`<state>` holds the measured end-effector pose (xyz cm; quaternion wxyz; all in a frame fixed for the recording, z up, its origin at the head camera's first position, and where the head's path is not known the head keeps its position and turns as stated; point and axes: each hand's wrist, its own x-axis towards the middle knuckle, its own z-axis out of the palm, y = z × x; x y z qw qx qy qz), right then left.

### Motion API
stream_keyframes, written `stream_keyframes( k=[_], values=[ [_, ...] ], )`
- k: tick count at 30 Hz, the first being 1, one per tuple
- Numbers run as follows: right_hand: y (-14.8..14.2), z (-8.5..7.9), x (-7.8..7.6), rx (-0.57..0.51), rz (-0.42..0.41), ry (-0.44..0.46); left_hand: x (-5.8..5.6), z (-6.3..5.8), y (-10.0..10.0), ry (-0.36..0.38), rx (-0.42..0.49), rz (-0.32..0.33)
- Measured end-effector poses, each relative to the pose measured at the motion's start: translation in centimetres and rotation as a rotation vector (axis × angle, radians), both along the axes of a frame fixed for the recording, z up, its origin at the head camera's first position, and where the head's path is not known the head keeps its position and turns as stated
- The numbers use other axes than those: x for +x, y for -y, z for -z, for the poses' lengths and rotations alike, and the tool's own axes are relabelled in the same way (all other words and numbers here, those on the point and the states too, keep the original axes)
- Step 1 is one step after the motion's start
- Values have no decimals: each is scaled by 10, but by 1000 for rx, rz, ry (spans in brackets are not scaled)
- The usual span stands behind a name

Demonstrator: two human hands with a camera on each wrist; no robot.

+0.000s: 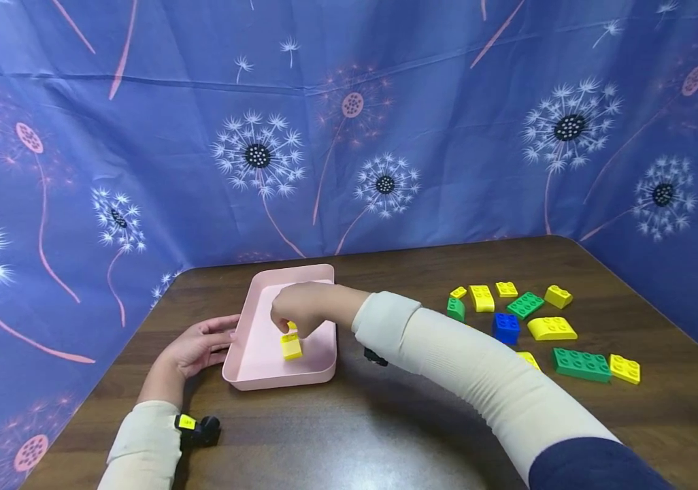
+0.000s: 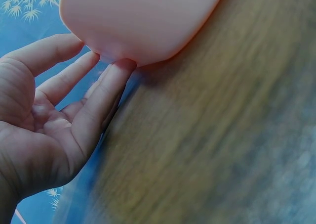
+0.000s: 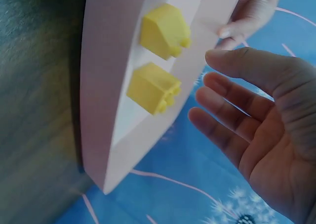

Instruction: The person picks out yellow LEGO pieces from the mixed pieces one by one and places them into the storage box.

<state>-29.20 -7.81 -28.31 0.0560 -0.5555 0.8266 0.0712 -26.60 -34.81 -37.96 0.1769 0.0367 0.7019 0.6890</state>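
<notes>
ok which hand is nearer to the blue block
The right hand: it is over the pink tray, to the left of the blue block. The left hand is farther left, at the tray's outer wall.

Three green studded plastic bricks (image 1: 582, 365), one blue brick (image 1: 505, 329), at least nine yellow bricks (image 1: 552, 329), one rectangular pink tray (image 1: 261, 347).

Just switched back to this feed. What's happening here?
A person's left hand touches the side of a pink tray. The right hand, holding nothing, is over the tray, close to two yellow toy bricks inside it. More toy bricks, yellow, green and blue, lie on the wooden table to the right of the tray.
</notes>
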Motion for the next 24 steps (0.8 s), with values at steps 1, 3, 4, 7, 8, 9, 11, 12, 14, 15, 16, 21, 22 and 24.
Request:
stream_keyframes(
  k=[1,3,4,7,8,9,11,12,14,15,16,21,22,24],
  values=[
    [-4,-3,1,-5,-5,-2,0,0,0,0,-4,-1],
    [-14,-11,6,-16,-11,0,1,0,0,0,-4,-1],
    [-18,-14,8,-23,-7,5,1,0,0,0,-2,0],
    [-34,-25,15,-46,13,9,1,1,0,5,18,-4],
    [-39,-28,18,-51,19,4,0,1,0,4,25,-2],
    [-45,-31,20,-58,26,5,0,1,0,3,30,0],
    [-55,-37,25,-72,25,2,-1,2,1,2,36,0],
    [-60,-39,28,-80,18,-1,-1,2,1,1,38,2],
    [-71,-43,32,-104,10,1,-1,2,1,-1,39,6],
    [-76,-45,34,-120,8,7,-1,2,1,0,42,6],
    [-81,-46,36,-136,4,10,-1,2,1,1,43,8],
    [-108,-51,45,-199,9,32,0,1,1,12,42,14],
    [-114,-52,46,-207,9,34,0,1,1,12,40,13],
    [-124,-52,49,-221,10,37,0,1,1,10,39,13]
  ],
)
